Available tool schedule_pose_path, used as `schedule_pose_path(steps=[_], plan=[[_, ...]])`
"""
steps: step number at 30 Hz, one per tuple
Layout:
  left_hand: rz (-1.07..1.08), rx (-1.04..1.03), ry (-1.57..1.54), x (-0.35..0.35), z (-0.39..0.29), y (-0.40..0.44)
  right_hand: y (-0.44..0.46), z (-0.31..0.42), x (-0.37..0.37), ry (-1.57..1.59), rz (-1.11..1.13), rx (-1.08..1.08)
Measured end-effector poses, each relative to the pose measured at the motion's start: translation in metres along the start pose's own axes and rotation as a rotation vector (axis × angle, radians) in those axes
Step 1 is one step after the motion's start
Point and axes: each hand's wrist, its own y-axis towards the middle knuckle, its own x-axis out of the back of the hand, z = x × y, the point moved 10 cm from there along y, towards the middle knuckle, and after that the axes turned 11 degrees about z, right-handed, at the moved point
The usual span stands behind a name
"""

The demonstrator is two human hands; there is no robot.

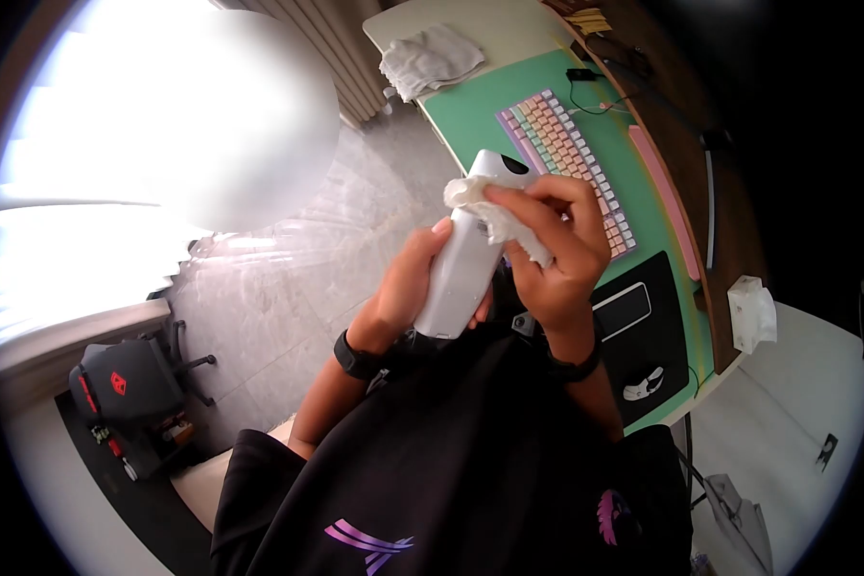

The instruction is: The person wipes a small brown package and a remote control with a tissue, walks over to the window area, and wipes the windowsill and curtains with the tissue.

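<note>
Wiping white device (459, 280), apparently, with crumpled tissue (508, 228) pinched in right hand (568, 257). Held device tilted in left hand (403, 283), just beside keyboard (568, 154). Called for steady left hold, light pressure across upper body.

Left hand (405, 283) cupped, right hand (563, 252) pinching, close together

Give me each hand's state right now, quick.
Left hand: closed around a white handheld device.
Right hand: closed, pinching a crumpled white tissue against the device.
</note>
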Motion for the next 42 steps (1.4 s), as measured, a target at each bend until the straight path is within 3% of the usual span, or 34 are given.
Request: schedule_pose_path(steps=[9, 11, 16, 24, 29, 32, 35, 42], plan=[[0.070, -0.091, 0.187, -0.009, -0.014, -0.002, -0.010, -0.006, 0.022, -0.126, -0.221, -0.032], [0.095, -0.120, 0.230, -0.012, -0.018, -0.004, -0.015, -0.032, 0.028, 0.031, -0.291, -0.245], [0.206, -0.203, 0.241, -0.021, -0.016, -0.009, -0.034, -0.071, 0.014, 0.698, -0.388, -0.472], [0.326, -0.267, 0.188, -0.035, -0.022, -0.010, -0.030, -0.036, 0.015, 0.877, -0.186, -0.319], [0.202, -0.147, 0.235, -0.028, -0.018, -0.008, -0.009, -0.014, 0.024, 0.490, -0.059, -0.193], [0.263, -0.198, 0.241, -0.027, -0.018, -0.009, -0.004, -0.001, 0.031, 0.207, -0.044, -0.155], [0.165, -0.127, 0.470, -0.021, -0.017, -0.011, -0.003, 0.014, 0.034, -0.020, -0.033, -0.033], [0.085, 0.030, 0.553, -0.026, -0.027, -0.019, -0.008, -0.004, 0.024, -0.038, 0.099, -0.103]])
